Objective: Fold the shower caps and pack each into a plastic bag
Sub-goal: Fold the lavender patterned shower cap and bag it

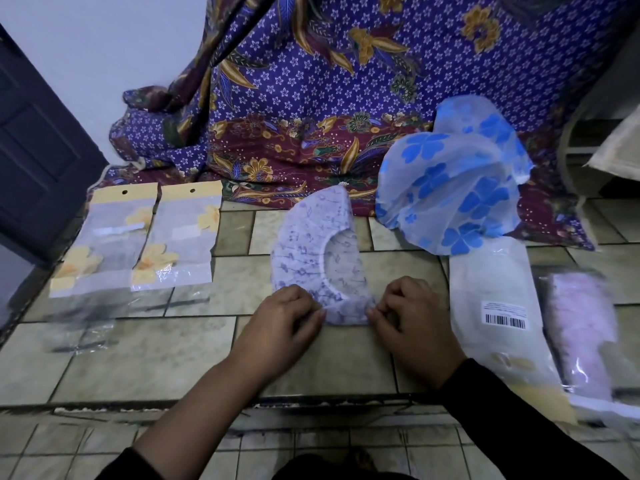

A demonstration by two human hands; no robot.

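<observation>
- Shower cap (pixel 304 258), folded to a flat crescent on the tiled step (pixel 138 358), has its near end pinched from both sides by the left grip (pixel 287 327) and right grip (pixel 412 320), fingers curled on the thin, crinkly film, probably to line up the next fold
- Left of the left grip lie two flat, glossy plastic bags (pixel 176 240), seemingly already packed
- Beyond the right grip, a puffy blue-flowered cap (pixel 457 181) waits unfolded

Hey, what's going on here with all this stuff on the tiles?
A person is folding a purple-printed shower cap on the tiled surface, left hand and right hand both pinching its near end. Two bagged yellow-flower caps lie to the left; blue-flower caps sit unfolded at the right, behind a barcoded bag.
</observation>
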